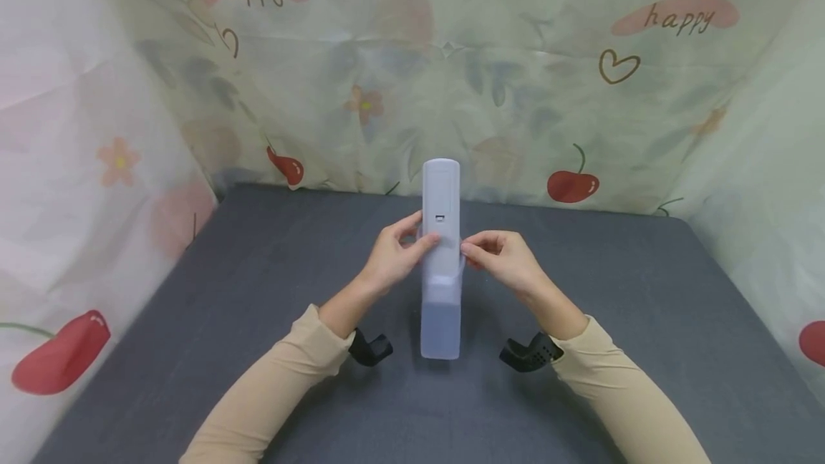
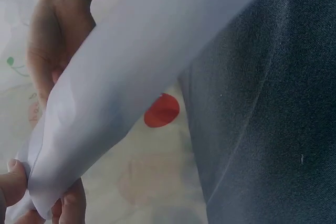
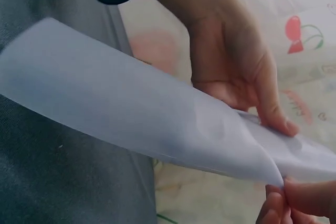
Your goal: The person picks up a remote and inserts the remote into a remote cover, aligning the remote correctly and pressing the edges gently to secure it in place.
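Observation:
A long white device (image 1: 441, 195), rounded at the top with a small dark port on its face, stands upright in the middle. A frosted plastic sleeve (image 1: 441, 321) covers its lower part and extends below it. My left hand (image 1: 394, 253) grips the device from the left, thumb across its face. On the other side my right hand (image 1: 504, 258) pinches the sleeve's edge between thumb and fingers. In the right wrist view the sleeve (image 3: 131, 103) slants across, its open edge at the pinching fingertips. The sleeve (image 2: 115, 77) hides part of both hands in the left wrist view.
A dark grey cloth-covered table (image 1: 258, 235) lies beneath. Printed fabric curtains (image 1: 412, 77) with cherries and hearts stand behind and at both sides. Black wrist mounts (image 1: 531, 353) stick out below the forearms.

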Motion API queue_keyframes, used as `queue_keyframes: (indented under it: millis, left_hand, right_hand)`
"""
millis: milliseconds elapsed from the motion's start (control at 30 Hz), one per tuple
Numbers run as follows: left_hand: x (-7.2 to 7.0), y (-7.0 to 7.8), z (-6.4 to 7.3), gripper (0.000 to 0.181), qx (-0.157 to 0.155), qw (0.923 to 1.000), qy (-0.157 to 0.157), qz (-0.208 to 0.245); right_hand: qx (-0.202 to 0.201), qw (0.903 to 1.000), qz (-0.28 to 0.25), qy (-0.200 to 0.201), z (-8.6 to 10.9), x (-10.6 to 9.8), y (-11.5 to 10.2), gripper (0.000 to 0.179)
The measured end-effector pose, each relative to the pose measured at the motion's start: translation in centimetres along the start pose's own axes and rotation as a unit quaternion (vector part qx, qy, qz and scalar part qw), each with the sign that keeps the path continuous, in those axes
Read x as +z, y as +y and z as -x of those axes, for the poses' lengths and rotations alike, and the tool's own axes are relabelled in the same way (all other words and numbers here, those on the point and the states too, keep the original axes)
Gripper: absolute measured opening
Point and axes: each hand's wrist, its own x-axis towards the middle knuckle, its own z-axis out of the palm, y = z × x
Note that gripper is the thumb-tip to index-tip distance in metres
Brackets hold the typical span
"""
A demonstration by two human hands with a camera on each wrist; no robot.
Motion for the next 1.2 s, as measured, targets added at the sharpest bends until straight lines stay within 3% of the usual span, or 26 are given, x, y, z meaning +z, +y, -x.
queue_keyframes:
  millis: [267,733,933,1100,1200]
  left_hand:
    - [0.2,0.4,0.1,0.053,0.059,0.9960,-0.009,-0.067]
    - [0.8,0.1,0.6,0.053,0.070,0.9951,-0.004,-0.069]
    - [0.9,-0.3,0.6,0.052,0.056,0.9964,0.002,-0.064]
    - [0.9,-0.5,0.4,0.052,0.047,0.9967,0.022,-0.062]
    - [0.8,-0.4,0.4,0.051,0.048,0.9962,0.028,-0.067]
  right_hand:
    - [0.020,0.9993,0.000,0.032,-0.1,0.4,-0.5,0.026]
    - [0.032,0.9985,-0.009,0.042,-0.1,0.6,-1.3,0.027]
    - [0.019,0.9998,0.006,0.005,-0.1,0.3,-1.0,0.027]
    - [0.007,0.9988,-0.009,-0.047,0.0,-0.1,-1.1,0.031]
    - [0.015,0.9980,-0.020,-0.058,0.1,-0.2,-1.3,0.036]
